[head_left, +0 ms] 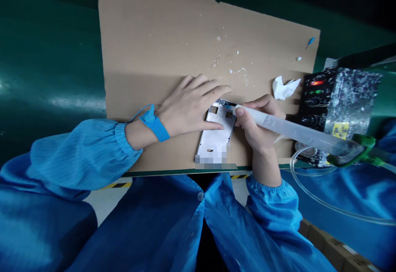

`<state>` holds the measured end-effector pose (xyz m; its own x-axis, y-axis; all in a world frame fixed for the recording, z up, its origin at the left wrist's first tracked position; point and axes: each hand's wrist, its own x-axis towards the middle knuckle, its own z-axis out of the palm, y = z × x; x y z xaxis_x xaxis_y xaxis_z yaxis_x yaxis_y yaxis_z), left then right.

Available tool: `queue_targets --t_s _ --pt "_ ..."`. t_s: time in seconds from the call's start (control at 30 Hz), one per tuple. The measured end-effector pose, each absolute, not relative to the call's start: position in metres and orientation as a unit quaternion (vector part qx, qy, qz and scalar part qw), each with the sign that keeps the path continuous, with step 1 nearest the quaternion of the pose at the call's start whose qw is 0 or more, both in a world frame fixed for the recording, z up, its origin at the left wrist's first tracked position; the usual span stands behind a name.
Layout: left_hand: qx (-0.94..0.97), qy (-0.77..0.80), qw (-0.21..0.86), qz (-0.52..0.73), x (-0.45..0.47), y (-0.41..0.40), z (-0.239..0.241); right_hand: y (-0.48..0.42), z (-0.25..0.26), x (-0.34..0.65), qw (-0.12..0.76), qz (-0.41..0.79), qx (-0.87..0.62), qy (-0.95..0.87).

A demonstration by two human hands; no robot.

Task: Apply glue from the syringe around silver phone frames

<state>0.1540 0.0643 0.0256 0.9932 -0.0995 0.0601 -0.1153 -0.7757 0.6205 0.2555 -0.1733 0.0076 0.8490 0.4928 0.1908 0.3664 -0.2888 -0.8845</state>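
A silvery-white phone frame (216,142) with small square cut-outs lies tilted on the cardboard near its front edge. My left hand (193,102) holds it steady, thumb across its face and fingers around its upper left edge. In my right hand (258,127) is a translucent glue syringe (287,129), slanting down to the left. Its tip points at the upper right corner of the frame, by a small blue part; whether it touches is hidden by my fingers. A green adapter (352,150) caps the syringe's back end.
White specks and smears dot the cardboard sheet (154,36). At the right stand a black dispenser box (318,94) with lit displays and a crumpled white tissue (285,88). A clear hose (312,197) loops beside my right sleeve. A small blue piece (311,41) lies far right.
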Motion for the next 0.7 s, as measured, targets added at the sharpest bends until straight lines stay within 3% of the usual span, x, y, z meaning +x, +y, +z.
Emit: queue_targets --t_s 0.7 --pt "0.942 -0.065 0.329 0.028 0.1531 0.0652 0.0182 -0.1728 0.007 0.2547 0.522 0.035 -0.799 -0.296"
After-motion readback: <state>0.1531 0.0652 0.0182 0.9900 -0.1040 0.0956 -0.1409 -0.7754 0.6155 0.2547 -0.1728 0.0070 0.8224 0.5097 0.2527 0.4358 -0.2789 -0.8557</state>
